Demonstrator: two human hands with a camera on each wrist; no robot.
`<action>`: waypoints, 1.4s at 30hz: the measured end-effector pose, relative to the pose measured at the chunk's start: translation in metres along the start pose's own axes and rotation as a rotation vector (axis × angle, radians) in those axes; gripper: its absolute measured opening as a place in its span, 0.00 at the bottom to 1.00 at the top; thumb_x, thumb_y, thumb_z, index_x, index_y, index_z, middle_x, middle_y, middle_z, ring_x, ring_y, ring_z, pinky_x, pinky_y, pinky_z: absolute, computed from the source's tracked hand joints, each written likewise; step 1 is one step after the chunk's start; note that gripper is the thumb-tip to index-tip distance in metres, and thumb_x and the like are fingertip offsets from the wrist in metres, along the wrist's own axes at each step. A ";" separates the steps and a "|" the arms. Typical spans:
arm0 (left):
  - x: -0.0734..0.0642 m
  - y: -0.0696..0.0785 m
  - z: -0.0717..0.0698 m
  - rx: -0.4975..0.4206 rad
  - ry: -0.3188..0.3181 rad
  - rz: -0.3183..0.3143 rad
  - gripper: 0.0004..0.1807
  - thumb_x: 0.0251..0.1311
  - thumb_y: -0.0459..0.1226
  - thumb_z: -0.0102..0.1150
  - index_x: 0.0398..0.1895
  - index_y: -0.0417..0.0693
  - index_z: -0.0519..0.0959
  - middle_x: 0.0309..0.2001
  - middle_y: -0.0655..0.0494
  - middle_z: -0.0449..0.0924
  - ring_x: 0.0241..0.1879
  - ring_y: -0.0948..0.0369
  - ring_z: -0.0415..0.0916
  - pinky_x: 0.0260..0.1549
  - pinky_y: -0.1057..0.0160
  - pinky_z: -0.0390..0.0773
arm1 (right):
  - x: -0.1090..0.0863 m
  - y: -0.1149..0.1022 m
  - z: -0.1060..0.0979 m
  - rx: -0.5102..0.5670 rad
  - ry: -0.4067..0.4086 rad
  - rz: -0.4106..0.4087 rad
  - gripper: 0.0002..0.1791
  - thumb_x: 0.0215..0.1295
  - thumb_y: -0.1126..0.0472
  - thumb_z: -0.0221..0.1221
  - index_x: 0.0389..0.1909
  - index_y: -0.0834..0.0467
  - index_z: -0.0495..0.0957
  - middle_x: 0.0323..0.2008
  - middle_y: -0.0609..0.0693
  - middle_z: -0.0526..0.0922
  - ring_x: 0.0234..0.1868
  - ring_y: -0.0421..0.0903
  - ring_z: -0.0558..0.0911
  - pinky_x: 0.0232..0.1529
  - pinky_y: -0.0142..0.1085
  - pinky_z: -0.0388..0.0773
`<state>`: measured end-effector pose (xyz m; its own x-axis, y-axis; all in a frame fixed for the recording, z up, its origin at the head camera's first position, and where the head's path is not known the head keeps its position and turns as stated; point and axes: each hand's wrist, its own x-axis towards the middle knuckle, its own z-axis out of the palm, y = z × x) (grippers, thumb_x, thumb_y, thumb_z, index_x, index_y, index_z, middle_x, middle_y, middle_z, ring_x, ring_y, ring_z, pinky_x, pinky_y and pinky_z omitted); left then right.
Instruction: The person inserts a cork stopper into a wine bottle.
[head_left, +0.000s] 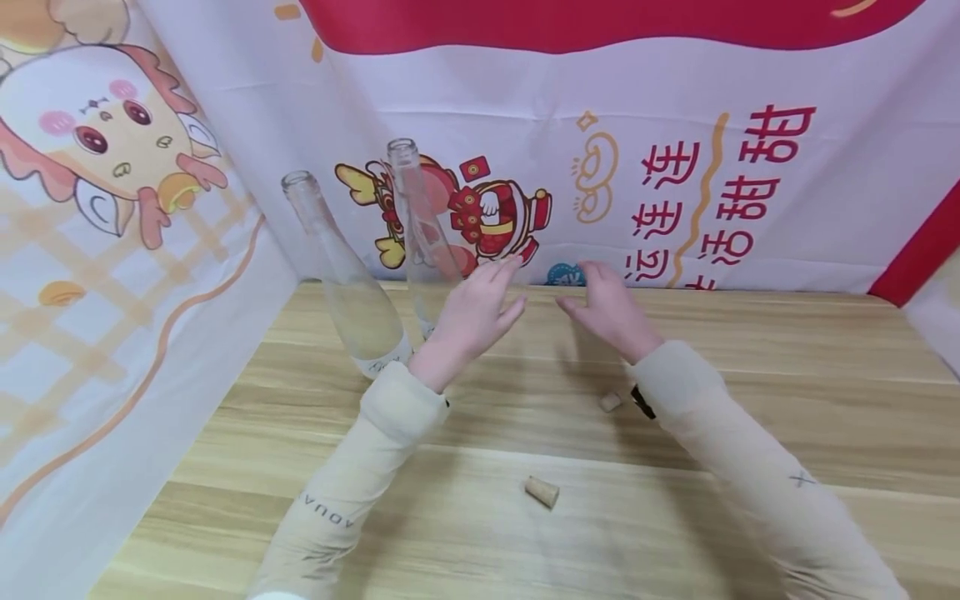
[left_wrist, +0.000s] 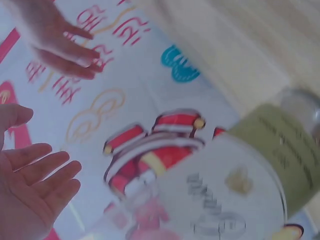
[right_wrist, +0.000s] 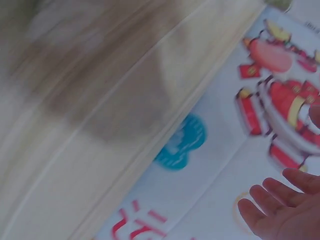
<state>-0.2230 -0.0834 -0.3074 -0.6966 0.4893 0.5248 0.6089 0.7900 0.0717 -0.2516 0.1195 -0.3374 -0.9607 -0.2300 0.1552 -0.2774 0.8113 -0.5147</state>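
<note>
My left hand (head_left: 474,312) is raised over the table, just right of two glass bottles, its fingers extended and holding nothing. Opposite it, my right hand (head_left: 609,312) hovers with loosely bent fingers and nothing in its grasp. The nearer bottle (head_left: 352,312) and the farther bottle (head_left: 420,225) stand upright at the left, both with uncovered mouths. A white label (left_wrist: 220,195) on a bottle shows large in the left wrist view. One cork (head_left: 542,492) lies on its side at the front middle; a smaller-looking cork (head_left: 611,402) lies below my right hand, near the sleeve.
The wood-grain table (head_left: 787,358) meets a printed white cloth (head_left: 570,92) hanging along the back. Another patterned cloth (head_left: 187,400) borders the left side, close to the bottles. A red band (head_left: 918,250) runs down the cloth at the right.
</note>
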 end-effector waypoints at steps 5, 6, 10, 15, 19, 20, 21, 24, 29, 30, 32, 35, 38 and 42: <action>-0.009 -0.006 -0.022 -0.048 0.156 -0.024 0.23 0.59 0.39 0.55 0.56 0.38 0.70 0.50 0.45 0.76 0.50 0.53 0.73 0.51 0.59 0.72 | 0.005 -0.029 0.003 0.091 0.011 -0.048 0.39 0.60 0.49 0.57 0.64 0.67 0.55 0.64 0.65 0.59 0.64 0.58 0.58 0.63 0.50 0.56; -0.011 -0.007 -0.025 -0.053 0.184 -0.028 0.23 0.59 0.39 0.55 0.56 0.38 0.70 0.49 0.45 0.77 0.49 0.53 0.73 0.50 0.59 0.72 | 0.006 -0.034 0.003 0.113 0.011 -0.054 0.39 0.60 0.49 0.57 0.64 0.66 0.54 0.64 0.64 0.58 0.65 0.57 0.57 0.63 0.49 0.55; -0.015 -0.011 -0.038 -0.104 0.309 -0.061 0.19 0.59 0.36 0.54 0.52 0.36 0.72 0.47 0.44 0.78 0.48 0.52 0.74 0.51 0.60 0.71 | 0.010 -0.054 0.007 0.185 -0.003 -0.065 0.39 0.60 0.47 0.57 0.66 0.62 0.54 0.65 0.60 0.59 0.65 0.55 0.58 0.63 0.49 0.58; -0.019 -0.011 -0.045 -0.157 0.471 -0.136 0.18 0.57 0.33 0.55 0.50 0.33 0.71 0.51 0.42 0.74 0.53 0.51 0.69 0.57 0.60 0.64 | 0.015 -0.072 0.020 0.244 -0.056 -0.076 0.40 0.59 0.46 0.57 0.67 0.59 0.53 0.66 0.56 0.58 0.66 0.52 0.58 0.62 0.48 0.59; -0.020 -0.011 -0.044 -0.175 0.527 -0.230 0.24 0.58 0.35 0.55 0.55 0.31 0.65 0.59 0.40 0.65 0.60 0.50 0.61 0.62 0.60 0.56 | 0.017 -0.080 0.032 0.309 -0.092 -0.077 0.41 0.59 0.46 0.58 0.68 0.57 0.52 0.67 0.54 0.58 0.66 0.50 0.58 0.62 0.48 0.59; -0.020 -0.011 -0.043 -0.184 0.529 -0.263 0.26 0.58 0.36 0.55 0.57 0.32 0.63 0.61 0.39 0.63 0.61 0.50 0.59 0.62 0.59 0.55 | 0.018 -0.081 0.035 0.331 -0.094 -0.077 0.41 0.58 0.46 0.58 0.68 0.56 0.52 0.67 0.53 0.58 0.66 0.50 0.58 0.62 0.48 0.59; -0.020 -0.011 -0.042 -0.193 0.526 -0.296 0.29 0.58 0.38 0.55 0.59 0.32 0.61 0.62 0.40 0.61 0.62 0.51 0.58 0.63 0.58 0.55 | 0.018 -0.082 0.037 0.357 -0.096 -0.075 0.41 0.57 0.46 0.59 0.68 0.56 0.52 0.66 0.53 0.58 0.66 0.50 0.58 0.62 0.48 0.59; -0.018 -0.014 -0.038 -0.236 0.496 -0.403 0.36 0.58 0.41 0.56 0.64 0.33 0.54 0.65 0.40 0.55 0.64 0.52 0.53 0.63 0.58 0.54 | 0.021 -0.085 0.044 0.442 -0.096 -0.067 0.43 0.55 0.47 0.61 0.68 0.55 0.52 0.66 0.52 0.59 0.65 0.50 0.60 0.61 0.48 0.60; -0.017 -0.019 -0.035 -0.325 0.393 -0.583 0.43 0.58 0.46 0.56 0.68 0.37 0.46 0.67 0.41 0.50 0.67 0.54 0.47 0.65 0.58 0.49 | 0.026 -0.087 0.061 0.598 -0.132 -0.037 0.46 0.52 0.49 0.64 0.68 0.54 0.50 0.67 0.52 0.56 0.66 0.50 0.58 0.62 0.45 0.59; -0.016 -0.019 -0.034 -0.350 0.373 -0.615 0.44 0.58 0.47 0.56 0.68 0.38 0.45 0.67 0.42 0.50 0.67 0.53 0.46 0.65 0.58 0.48 | 0.027 -0.087 0.065 0.622 -0.139 -0.030 0.47 0.52 0.49 0.64 0.69 0.54 0.50 0.67 0.51 0.56 0.66 0.49 0.58 0.63 0.45 0.59; -0.016 -0.022 -0.033 -0.401 0.347 -0.664 0.45 0.57 0.48 0.57 0.69 0.39 0.44 0.67 0.43 0.49 0.66 0.53 0.47 0.64 0.55 0.49 | 0.028 -0.087 0.071 0.670 -0.159 -0.009 0.47 0.52 0.50 0.65 0.69 0.54 0.49 0.68 0.51 0.55 0.66 0.49 0.57 0.64 0.44 0.57; -0.015 -0.027 -0.030 -0.470 0.322 -0.730 0.45 0.57 0.49 0.57 0.69 0.41 0.44 0.67 0.44 0.50 0.66 0.52 0.48 0.64 0.53 0.51 | 0.029 -0.088 0.080 0.725 -0.175 0.007 0.48 0.52 0.52 0.65 0.69 0.55 0.48 0.67 0.52 0.55 0.67 0.48 0.57 0.64 0.43 0.57; -0.015 -0.032 -0.026 -0.512 0.315 -0.778 0.45 0.56 0.49 0.58 0.68 0.40 0.46 0.66 0.44 0.54 0.64 0.52 0.51 0.63 0.53 0.53 | 0.029 -0.089 0.088 0.764 -0.187 0.013 0.49 0.51 0.53 0.65 0.69 0.55 0.47 0.67 0.53 0.56 0.66 0.50 0.57 0.63 0.44 0.58; -0.016 -0.037 -0.019 -0.579 0.321 -0.806 0.42 0.56 0.46 0.59 0.66 0.38 0.50 0.62 0.41 0.59 0.62 0.51 0.55 0.62 0.56 0.55 | 0.031 -0.091 0.095 0.772 -0.193 0.005 0.50 0.51 0.54 0.66 0.70 0.54 0.47 0.67 0.54 0.56 0.65 0.53 0.59 0.61 0.47 0.60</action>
<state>-0.2273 -0.1268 -0.3025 -0.8954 -0.2930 0.3353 0.1557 0.4993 0.8523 -0.2572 -0.0122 -0.3660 -0.9268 -0.3734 0.0392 -0.1321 0.2266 -0.9650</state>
